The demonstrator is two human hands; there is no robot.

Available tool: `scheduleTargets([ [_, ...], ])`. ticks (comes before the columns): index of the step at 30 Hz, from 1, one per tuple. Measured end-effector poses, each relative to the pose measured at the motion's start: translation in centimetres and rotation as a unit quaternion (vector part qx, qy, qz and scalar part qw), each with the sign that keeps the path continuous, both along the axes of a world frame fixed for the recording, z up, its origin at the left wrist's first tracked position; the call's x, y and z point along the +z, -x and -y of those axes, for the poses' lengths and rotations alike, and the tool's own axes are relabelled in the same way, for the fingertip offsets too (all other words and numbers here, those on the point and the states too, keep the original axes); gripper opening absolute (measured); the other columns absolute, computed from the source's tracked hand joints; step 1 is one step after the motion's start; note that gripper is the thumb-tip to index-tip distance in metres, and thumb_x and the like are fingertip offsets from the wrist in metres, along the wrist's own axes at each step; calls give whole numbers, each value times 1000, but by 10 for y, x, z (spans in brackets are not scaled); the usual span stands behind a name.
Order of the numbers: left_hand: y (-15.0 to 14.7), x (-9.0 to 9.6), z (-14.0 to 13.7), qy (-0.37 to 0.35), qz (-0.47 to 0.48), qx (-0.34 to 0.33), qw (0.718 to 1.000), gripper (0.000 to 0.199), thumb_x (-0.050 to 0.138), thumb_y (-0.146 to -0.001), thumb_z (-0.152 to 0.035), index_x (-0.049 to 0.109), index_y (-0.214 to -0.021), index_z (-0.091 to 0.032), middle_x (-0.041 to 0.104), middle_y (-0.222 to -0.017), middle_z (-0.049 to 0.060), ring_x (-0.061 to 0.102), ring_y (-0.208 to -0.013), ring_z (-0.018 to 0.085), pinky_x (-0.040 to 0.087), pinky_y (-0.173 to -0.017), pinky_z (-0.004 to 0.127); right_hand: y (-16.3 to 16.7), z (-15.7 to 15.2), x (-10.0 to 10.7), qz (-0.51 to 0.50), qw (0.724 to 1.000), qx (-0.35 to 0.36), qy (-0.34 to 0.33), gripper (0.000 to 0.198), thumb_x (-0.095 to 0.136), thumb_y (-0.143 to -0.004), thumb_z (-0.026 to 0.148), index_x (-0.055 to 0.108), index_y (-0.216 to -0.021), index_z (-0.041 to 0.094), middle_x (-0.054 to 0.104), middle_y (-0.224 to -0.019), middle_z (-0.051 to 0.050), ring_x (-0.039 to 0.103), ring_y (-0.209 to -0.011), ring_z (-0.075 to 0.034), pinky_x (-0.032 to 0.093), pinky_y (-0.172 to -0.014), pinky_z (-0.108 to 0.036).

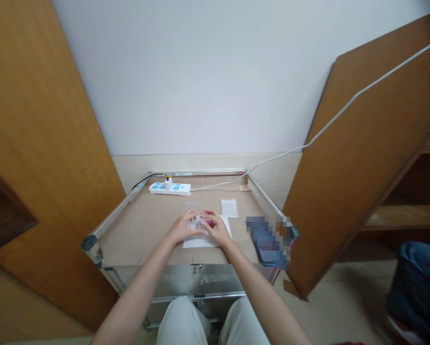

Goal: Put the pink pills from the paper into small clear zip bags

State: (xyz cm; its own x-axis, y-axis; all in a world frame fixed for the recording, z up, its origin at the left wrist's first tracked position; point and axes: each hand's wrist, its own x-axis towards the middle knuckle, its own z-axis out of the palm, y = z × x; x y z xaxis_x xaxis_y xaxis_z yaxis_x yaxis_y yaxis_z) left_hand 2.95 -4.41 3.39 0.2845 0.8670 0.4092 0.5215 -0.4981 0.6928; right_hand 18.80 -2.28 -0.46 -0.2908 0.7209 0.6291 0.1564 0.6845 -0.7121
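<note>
both our left grip (182, 226) and right grip (218, 231) pinch a clear bag (197, 224), seemingly light, limp, slippery, best held by edges.

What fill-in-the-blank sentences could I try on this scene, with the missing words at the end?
1. The left hand and right hand are over a sheet coloured ____.
2. Of the tabletop's near and far edges, the power strip lies closer to the ____ one.
3. Its pale cable leaves the picture at the ____ edge.
4. The cord at the plug is coloured ____.

Missing words: white; far; right; black.
</note>
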Motion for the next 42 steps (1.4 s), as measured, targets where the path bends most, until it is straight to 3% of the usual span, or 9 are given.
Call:
scheduleTargets([
  [7, 3, 4, -3, 36, 46, 34, 998, 61, 71, -39, -37, 58, -97, -24, 56, -79, 3, 49, -75, 18, 36, -78, 32, -5, -4, -2, -77, 993, -75, 53, 32, 26, -84, 28, 55, -95, 19, 52, -101, -6, 45, -99, -14, 32, -89, -31],
  [17, 4, 7, -18, 29, -58, 21, 998, 57, 71, -36, -42, 62, -90, -26, 61, -88, 4, 50, -89, 25, 30, -84, 33, 0, -30, -32, -108, 973, -86, 185, 44, 21, -83, 39, 55, -100, 16, 55, -105, -8, 48, -99, -16, 34, -87, -34],
  [20, -2, 7, -26, 35, -96, 16, 995, 57, 72, -31, -42, 63, -86, -26, 62, -88, 3, 49, -93, 27, 29, -85, 33, 1, -33, -36, -71, 977, -77, 185, 45, 20, -83, 39, 55, -101, 17, 55, -106, -8, 48, -100, -16, 33, -88, -35],
  [29, -14, 11, -39, -23, -218, -8, 976, 56, 72, -30, -43, 64, -84, -27, 64, -74, 4, 55, -75, 27, 36, -74, 33, 0, -25, -24, 11, 988, -51, 147, 46, 16, -85, 34, 59, -95, 19, 61, -94, -5, 53, -90, -16, 38, -81, -33],
  [42, -9, 14, -35, -1, -218, 7, 976, 53, 68, -34, -49, 64, -81, -25, 63, -80, 6, 53, -82, 27, 33, -78, 35, -1, -26, -28, -11, 985, -51, 166, 45, 18, -84, 35, 58, -96, 17, 60, -96, -6, 52, -90, -16, 38, -81, -31],
])
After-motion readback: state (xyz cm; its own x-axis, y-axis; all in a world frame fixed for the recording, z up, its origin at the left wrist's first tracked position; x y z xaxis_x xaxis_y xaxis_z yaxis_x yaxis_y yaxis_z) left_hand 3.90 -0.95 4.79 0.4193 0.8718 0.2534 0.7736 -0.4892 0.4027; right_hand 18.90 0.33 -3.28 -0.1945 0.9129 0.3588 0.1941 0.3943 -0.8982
